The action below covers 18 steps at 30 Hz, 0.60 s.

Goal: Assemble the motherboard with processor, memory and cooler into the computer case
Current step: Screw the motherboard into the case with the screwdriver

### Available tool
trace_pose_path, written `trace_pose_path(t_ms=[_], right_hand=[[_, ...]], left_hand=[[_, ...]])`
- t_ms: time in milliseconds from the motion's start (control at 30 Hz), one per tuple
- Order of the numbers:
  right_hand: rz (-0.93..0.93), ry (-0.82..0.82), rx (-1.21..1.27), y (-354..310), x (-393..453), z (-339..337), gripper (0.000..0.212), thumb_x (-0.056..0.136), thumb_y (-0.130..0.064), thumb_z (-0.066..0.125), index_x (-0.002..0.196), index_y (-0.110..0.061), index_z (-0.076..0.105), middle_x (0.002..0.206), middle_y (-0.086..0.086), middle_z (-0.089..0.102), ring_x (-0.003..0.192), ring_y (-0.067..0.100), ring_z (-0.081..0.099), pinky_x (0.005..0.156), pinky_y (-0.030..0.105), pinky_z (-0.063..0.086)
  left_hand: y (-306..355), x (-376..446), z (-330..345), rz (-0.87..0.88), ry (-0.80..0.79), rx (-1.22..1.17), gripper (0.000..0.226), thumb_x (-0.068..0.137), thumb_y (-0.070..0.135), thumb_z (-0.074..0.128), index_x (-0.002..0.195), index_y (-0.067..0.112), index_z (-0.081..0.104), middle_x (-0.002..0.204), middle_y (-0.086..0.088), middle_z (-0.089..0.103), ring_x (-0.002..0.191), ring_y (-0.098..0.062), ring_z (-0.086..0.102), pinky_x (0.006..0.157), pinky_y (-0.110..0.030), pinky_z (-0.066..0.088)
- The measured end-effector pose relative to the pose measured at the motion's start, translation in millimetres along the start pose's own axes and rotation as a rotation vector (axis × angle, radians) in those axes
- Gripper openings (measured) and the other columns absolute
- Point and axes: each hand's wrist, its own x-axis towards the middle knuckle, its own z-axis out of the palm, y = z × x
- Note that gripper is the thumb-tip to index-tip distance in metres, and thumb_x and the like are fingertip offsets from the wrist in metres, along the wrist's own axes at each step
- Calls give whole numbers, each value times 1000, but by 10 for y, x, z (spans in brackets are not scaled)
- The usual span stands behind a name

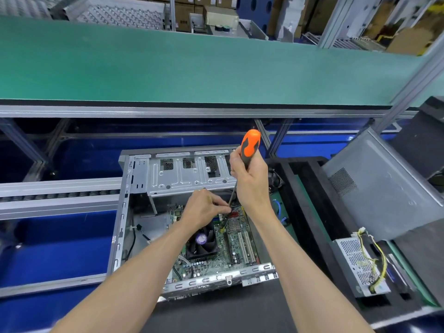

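Observation:
An open silver computer case (125, 212) lies on its side in front of me. Inside it sits the green motherboard (234, 251) with a black cooler fan (201, 241) on it. My right hand (252, 179) grips an orange-and-grey screwdriver (249, 145), held nearly upright with its shaft slanting down to the board's far edge. My left hand (204, 207) pinches the shaft near its tip, above the board. The tip itself and any screw under it are hidden by my fingers.
A grey case side panel (384, 195) leans at the right. In front of it a power supply (360, 265) with yellow wires lies on a black tray. A green conveyor belt (192, 68) runs across behind the case. Blue bins sit to the left.

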Motion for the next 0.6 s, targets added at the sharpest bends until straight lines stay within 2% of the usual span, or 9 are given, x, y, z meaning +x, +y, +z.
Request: trace_pose_path(t_ms=[100, 200, 267, 367, 467, 600], right_hand=[[1, 2, 9, 19, 4, 29, 22, 101, -24, 53, 85, -9, 46, 69, 15, 40, 65, 32, 36, 60, 48, 36], [3, -3, 5, 32, 1, 41, 22, 101, -22, 53, 85, -9, 46, 68, 12, 39, 64, 32, 35, 59, 45, 34], [11, -7, -7, 40, -10, 45, 21, 101, -23, 53, 84, -12, 46, 67, 10, 39, 63, 30, 35, 59, 44, 34], [19, -5, -6, 44, -23, 45, 20, 101, -22, 53, 84, -15, 47, 67, 1, 41, 62, 21, 36, 60, 42, 35], [23, 1, -2, 50, -37, 40, 21, 101, -23, 53, 86, -10, 48, 67, 8, 41, 63, 26, 37, 61, 48, 39], [47, 19, -8, 71, -59, 36, 23, 101, -26, 53, 87, -8, 49, 74, 17, 46, 72, 34, 44, 71, 56, 47]], left_hand=[[-27, 22, 16, 7, 0, 9, 9, 75, 36, 85, 80, 29, 82, 55, 26, 64, 55, 6, 57, 53, -8, 35], [-46, 31, 30, 15, -5, 10, 9, 75, 36, 85, 80, 28, 82, 61, 23, 68, 58, 5, 58, 57, -12, 37], [-57, 30, 35, 14, -10, 6, 9, 75, 35, 84, 80, 27, 82, 66, 18, 71, 59, 2, 59, 60, -17, 41], [-63, 29, 47, 10, -10, 11, 11, 75, 36, 84, 81, 27, 82, 67, 17, 72, 57, 2, 57, 61, -18, 41], [-64, 33, 60, 7, -12, 14, 12, 75, 36, 84, 82, 26, 82, 69, 14, 73, 58, 2, 58, 62, -19, 42], [-65, 30, 67, 4, -4, 37, 12, 75, 35, 84, 82, 26, 82, 68, 12, 73, 65, -8, 64, 66, -27, 50]])
